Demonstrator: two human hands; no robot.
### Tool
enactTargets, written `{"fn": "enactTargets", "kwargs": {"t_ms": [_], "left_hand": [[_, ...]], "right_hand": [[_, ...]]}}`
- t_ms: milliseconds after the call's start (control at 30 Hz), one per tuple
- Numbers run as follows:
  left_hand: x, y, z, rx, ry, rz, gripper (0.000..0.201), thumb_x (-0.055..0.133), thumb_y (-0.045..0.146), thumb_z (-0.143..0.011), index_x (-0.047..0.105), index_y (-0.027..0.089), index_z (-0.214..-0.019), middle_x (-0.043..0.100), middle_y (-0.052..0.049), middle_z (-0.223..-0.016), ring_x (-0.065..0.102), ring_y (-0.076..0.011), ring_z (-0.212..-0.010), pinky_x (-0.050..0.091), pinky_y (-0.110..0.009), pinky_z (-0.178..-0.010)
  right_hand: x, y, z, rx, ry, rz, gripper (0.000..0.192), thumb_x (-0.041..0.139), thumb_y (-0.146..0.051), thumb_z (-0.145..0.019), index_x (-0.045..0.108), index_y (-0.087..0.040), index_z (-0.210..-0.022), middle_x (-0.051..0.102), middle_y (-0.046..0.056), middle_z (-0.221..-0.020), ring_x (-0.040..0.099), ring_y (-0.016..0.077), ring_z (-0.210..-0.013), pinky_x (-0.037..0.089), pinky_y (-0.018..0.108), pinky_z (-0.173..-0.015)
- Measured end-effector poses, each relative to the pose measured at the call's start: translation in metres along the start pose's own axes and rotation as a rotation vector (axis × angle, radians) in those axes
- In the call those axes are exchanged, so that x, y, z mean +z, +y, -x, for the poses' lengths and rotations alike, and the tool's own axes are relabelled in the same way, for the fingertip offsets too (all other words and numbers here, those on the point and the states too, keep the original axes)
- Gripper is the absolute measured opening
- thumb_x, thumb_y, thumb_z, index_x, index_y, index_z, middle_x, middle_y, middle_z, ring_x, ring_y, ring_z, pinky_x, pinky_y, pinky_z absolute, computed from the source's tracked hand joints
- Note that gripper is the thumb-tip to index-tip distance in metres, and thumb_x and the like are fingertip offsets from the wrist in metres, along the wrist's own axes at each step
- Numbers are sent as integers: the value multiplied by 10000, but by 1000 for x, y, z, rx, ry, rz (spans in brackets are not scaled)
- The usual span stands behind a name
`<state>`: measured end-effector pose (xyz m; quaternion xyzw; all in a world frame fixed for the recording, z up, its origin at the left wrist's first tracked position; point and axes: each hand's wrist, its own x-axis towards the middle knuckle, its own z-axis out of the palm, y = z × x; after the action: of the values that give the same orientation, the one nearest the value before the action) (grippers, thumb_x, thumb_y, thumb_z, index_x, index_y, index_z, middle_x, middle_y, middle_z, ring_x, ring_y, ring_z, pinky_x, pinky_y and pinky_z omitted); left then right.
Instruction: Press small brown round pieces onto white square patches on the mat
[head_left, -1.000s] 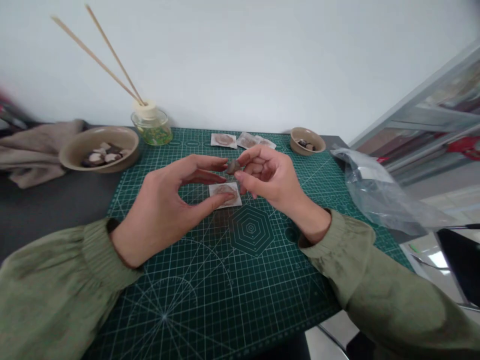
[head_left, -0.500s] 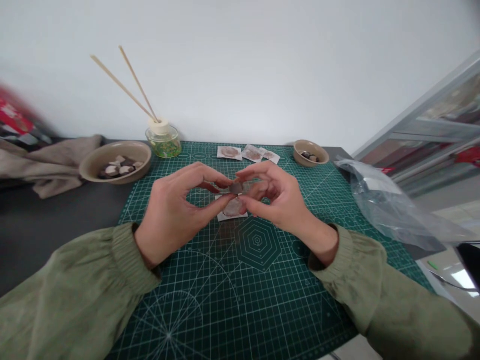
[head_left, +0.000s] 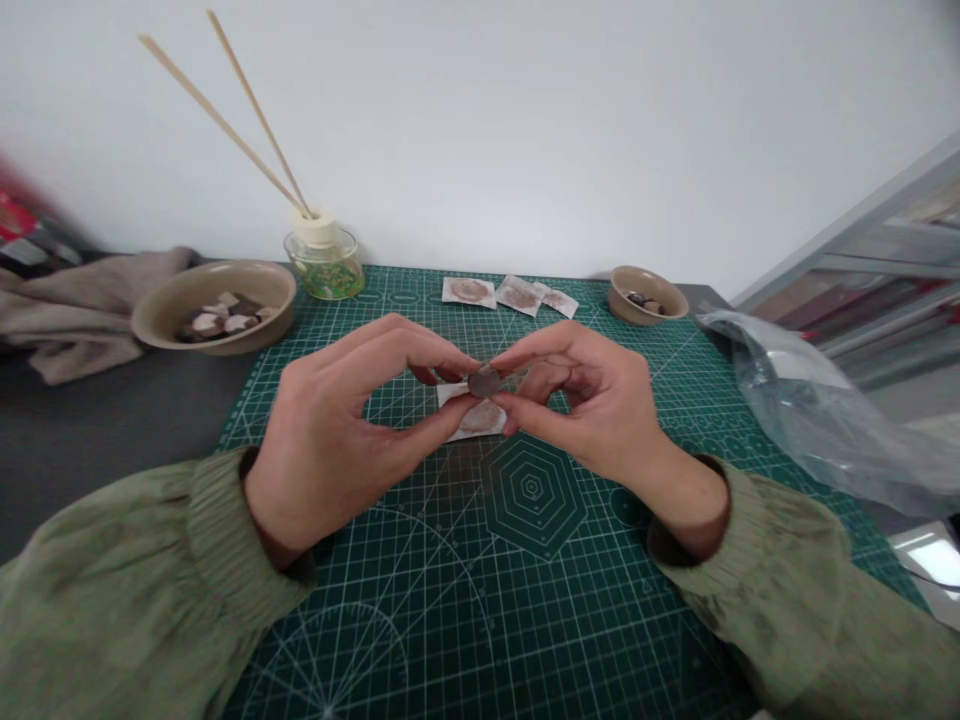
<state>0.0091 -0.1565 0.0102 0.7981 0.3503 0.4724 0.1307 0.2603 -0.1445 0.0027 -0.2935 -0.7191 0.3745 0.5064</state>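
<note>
Both hands up over the middle of the green cutting mat (head_left: 480, 600), pinching one small dark round stone (head_left: 484, 382) between them. Left hand (head_left: 337, 430) closed on it with thumb and forefinger from the left, right hand (head_left: 592, 400) doing the same from the right, fingertips nearly meeting. Held in the air, just above a little white packet (head_left: 474, 420) with a brownish disc on it, lying flat on the mat. Three more packets (head_left: 510, 294) like that in a row at the far edge of the mat. Big tan bowl (head_left: 214, 305) of mixed light and dark stones off to the left on the dark desk (head_left: 97, 430), small tan bowl (head_left: 646, 294) with a few stones far right. Reed diffuser (head_left: 324, 262) by the wall, beige cloth (head_left: 75, 310) far left, crumpled clear plastic bag (head_left: 825, 420) on the right.
</note>
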Motion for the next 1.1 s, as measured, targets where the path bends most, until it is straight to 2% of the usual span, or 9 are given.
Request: {"fn": "enactTargets", "kwargs": {"t_ms": [267, 433, 600, 733, 933, 1100], "left_hand": [[-2, 0, 0, -2, 6, -10, 82, 856, 416, -1117, 789, 372, -1133, 895, 70, -1094, 850, -186, -959, 709, -430, -878], [-2, 1, -1, 12, 4, 9, 93, 861, 428, -1120, 792, 371, -1144, 901, 70, -1100, 853, -192, -958, 707, -432, -870], [-1, 1, -1, -11, 10, -12, 76, 847, 458, -1119, 826, 388, -1141, 900, 63, -1096, 853, -209, -959, 707, -455, -870], [-1, 0, 0, -14, 13, -7, 95, 853, 465, -1119, 818, 384, -1153, 896, 66, -1105, 845, -199, -961, 702, -448, -878], [-1, -2, 0, -13, 0, 20, 129, 860, 484, -1114, 820, 368, -1156, 893, 65, -1083, 840, -200, -955, 688, -447, -859], [-1, 0, 0, -29, -1, 5, 108, 851, 488, -1114, 833, 385, -1141, 899, 69, -1083, 841, -206, -937, 699, -461, -863]], "right_hand": [[0, 0, 1, 8, -8, 10, 346, 1125, -309, -902, 902, -226, -1153, 894, 0, -885, 793, 156, -611, 614, 273, -550], [0, 0, 1, 1, -21, -13, 379, 1131, -289, -892, 909, -236, -1195, 898, -5, -903, 802, 153, -629, 626, 263, -560], [0, -1, 1, -3, -14, 24, 338, 1122, -291, -908, 919, -243, -1174, 888, -14, -861, 782, 154, -599, 590, 276, -538], [0, -3, 2, 20, -13, 39, 351, 1123, -356, -914, 906, -242, -1166, 875, -18, -833, 785, 167, -593, 598, 296, -539], [0, -3, 2, 2, -14, 22, 335, 1120, -306, -919, 902, -244, -1165, 878, -21, -853, 787, 155, -600, 599, 287, -556], [-1, -2, 2, 20, -24, 44, 347, 1110, -355, -934, 895, -250, -1186, 887, -19, -848, 798, 174, -601, 622, 312, -570]]}}
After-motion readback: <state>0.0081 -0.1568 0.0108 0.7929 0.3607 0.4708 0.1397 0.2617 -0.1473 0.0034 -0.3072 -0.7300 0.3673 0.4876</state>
